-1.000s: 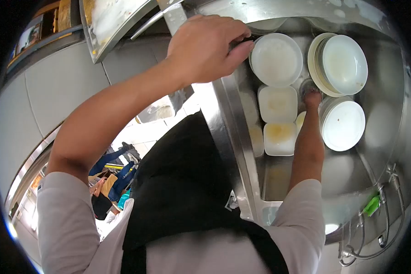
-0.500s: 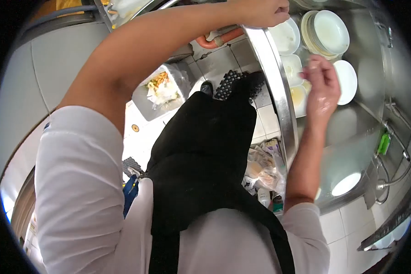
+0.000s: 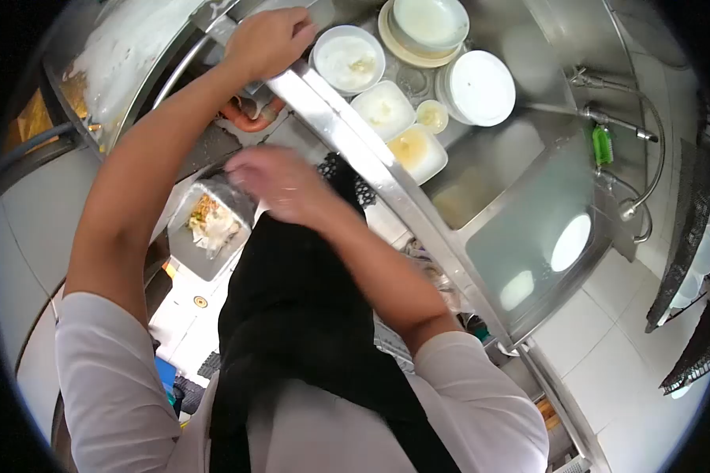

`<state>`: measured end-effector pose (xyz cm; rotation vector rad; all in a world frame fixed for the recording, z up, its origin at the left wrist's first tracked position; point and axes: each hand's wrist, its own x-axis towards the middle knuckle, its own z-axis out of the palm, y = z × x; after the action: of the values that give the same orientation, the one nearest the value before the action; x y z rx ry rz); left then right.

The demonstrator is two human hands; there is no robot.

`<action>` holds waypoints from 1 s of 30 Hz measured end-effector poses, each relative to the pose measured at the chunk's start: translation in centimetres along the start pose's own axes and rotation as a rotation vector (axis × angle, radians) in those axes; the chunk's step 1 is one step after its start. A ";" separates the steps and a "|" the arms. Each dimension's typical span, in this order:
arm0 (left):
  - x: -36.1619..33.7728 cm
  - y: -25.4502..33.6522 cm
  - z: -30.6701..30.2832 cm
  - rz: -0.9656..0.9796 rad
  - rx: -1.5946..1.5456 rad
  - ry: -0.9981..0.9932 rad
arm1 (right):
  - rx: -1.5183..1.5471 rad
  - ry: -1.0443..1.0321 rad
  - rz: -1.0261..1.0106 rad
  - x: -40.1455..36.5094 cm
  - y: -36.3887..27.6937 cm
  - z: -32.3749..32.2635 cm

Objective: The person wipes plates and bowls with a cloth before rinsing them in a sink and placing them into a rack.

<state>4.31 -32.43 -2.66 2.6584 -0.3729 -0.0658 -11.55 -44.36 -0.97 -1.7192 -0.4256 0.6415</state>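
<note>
My left hand [image 3: 270,43] is at the far end of the steel sink's front rim [image 3: 386,173], fingers curled in. What they hold, if anything, is hidden. My right hand [image 3: 280,188] is smeared by motion in front of my apron, close to a grey bin [image 3: 199,258] with food scraps [image 3: 213,225] inside. Nearest the rim in the sink sit a round white bowl [image 3: 347,59], a square white dish [image 3: 383,109], a small cup [image 3: 432,116] and a dish with yellowish liquid [image 3: 418,154]. Stacked bowls [image 3: 430,20] and white plates [image 3: 481,87] stand behind them.
A water-filled basin [image 3: 528,229] has a white plate [image 3: 570,243] in it. Taps with hoses [image 3: 627,134] and a green brush [image 3: 602,146] are along the wall. Foam [image 3: 130,55] covers a surface at upper left. Black racks [image 3: 686,236] stand at right.
My right hand has moved left, from above the dishes to beside the bin. The view has shifted, so the sink sits more to the left. My left hand stays curled at the rim.
</note>
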 end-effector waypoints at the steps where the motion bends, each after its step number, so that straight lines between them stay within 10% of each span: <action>1: 0.2 -0.2 0.1 -0.030 0.008 0.009 | 0.037 0.100 -0.057 -1.2 -0.8 -4.0; 9: 1.2 0.8 -0.2 -0.140 -0.018 -0.070 | -0.555 0.558 0.405 -0.8 22.8 -28.8; 15: 1.7 0.9 0.2 -0.188 0.022 -0.044 | -0.858 0.362 0.443 5.0 39.7 -29.0; 20: 1.8 0.6 0.4 -0.193 0.040 0.013 | -1.175 -0.085 0.483 8.0 43.1 -28.9; 30: 2.3 0.4 0.7 -0.180 0.081 0.043 | -1.214 -0.227 0.565 9.8 49.0 -29.7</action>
<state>6.38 -33.73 -3.03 2.7626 -0.1242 -0.0497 11.92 -73.13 -45.67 -2.9924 -0.5374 1.1112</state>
